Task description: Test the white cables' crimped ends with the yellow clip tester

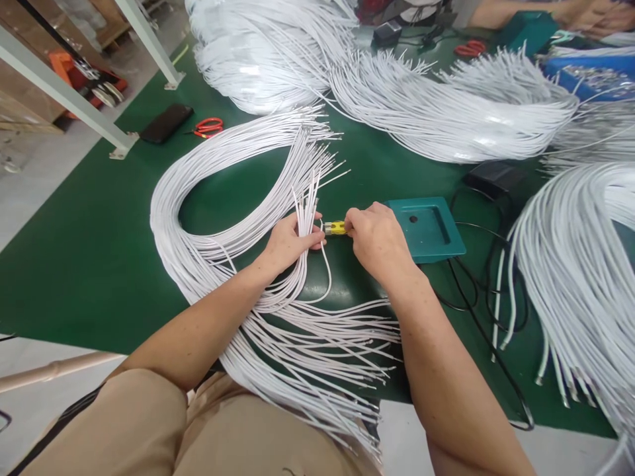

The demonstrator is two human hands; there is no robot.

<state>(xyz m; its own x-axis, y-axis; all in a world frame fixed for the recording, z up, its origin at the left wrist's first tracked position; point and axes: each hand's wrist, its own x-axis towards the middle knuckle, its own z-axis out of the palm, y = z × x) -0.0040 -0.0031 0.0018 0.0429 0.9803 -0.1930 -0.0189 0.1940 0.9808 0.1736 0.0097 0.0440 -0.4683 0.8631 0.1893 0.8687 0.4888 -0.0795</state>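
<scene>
My left hand [292,243] is closed round a small bunch of white cables [303,254], whose ends point up above the fingers. One cable end stands apart at the right of these fingers, beside the metal tip of a yellow tool [336,228]. The yellow tool's other end is gripped by my right hand [380,238]. Whether the tip touches the cable, I cannot tell. A large curved bundle of white cables [171,211] lies to the left and runs under my left forearm, with loose ends spread between my arms.
Beside my right hand lies a teal tray [449,248]. Red-handled scissors [208,127] and a dark case [167,123] are at the back left. More cable bundles [446,125] lie behind and right. Black cords [476,301] curl right. Another person's hands [590,16] show at top right.
</scene>
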